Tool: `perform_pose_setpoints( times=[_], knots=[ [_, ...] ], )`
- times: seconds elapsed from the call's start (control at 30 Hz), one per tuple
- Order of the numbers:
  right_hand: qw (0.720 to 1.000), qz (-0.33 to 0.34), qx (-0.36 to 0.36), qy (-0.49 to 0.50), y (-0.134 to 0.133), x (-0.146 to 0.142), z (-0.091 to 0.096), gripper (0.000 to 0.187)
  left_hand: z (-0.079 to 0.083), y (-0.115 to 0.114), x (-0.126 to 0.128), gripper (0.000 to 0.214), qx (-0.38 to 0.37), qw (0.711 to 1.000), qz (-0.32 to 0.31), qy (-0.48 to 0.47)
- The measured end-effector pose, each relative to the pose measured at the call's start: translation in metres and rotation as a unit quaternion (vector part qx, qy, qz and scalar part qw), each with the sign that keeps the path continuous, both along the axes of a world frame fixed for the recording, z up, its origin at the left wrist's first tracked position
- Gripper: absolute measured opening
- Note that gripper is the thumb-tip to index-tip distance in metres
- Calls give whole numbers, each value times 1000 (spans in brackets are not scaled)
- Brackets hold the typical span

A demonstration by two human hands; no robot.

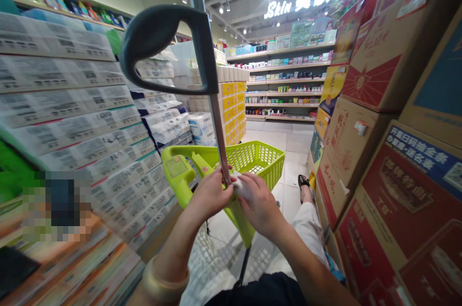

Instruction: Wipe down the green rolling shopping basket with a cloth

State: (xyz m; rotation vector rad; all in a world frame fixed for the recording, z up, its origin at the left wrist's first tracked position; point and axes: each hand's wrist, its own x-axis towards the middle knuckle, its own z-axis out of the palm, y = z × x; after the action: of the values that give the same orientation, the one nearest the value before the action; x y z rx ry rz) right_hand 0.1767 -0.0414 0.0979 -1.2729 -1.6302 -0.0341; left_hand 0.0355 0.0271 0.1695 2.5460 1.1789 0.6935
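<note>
In the store aisle, head view: metal pole (219,135) stands at a slight tilt in front of the wearer, dark looped handle (155,31) on it above both hands, pole running on up past the top edge.

Left hand (211,189): fingers curled in at the pole's lower visible stretch, looks like a grip on it. Right hand (262,202): fingers bent, pinching a small white piece (244,187) right beside the pole. Can't tell if that piece is loose, wrapped or stuck on; fingers cover the contact.

Status, my read: mid-job. Handle is seated on the pole, white piece is at the pole, both hands are engaged at the same spot. Whatever is being done there doesn't look finished, since neither hand has let go. How much is left: can't tell, the pole's lower end is hidden by the hands.

Around it: lime-green cart (276,167) just beyond the hands, stacked white packs (90,99) on the left, printed cartons (339,164) on the right, stocked shelves (288,80) at the far end. Gold-toned bangle (166,283) on the left wrist.
</note>
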Motion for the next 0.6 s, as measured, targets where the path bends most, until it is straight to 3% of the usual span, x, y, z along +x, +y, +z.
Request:
perform_pose_setpoints(
  times=[0.17,0.4,0.6],
  knots=[
    [999,-3,-37,-10,16,2,-21,56,-1,0,-1,20,3,1000,-5,-11],
    [987,-159,14,-18,31,29,-8,31,-1,-2,-3,40,19,999,6,-30],
    [990,-56,-74,-107,43,32,-7,40,0,-2,-3,31,33,999,-10,-42]
  ],
)
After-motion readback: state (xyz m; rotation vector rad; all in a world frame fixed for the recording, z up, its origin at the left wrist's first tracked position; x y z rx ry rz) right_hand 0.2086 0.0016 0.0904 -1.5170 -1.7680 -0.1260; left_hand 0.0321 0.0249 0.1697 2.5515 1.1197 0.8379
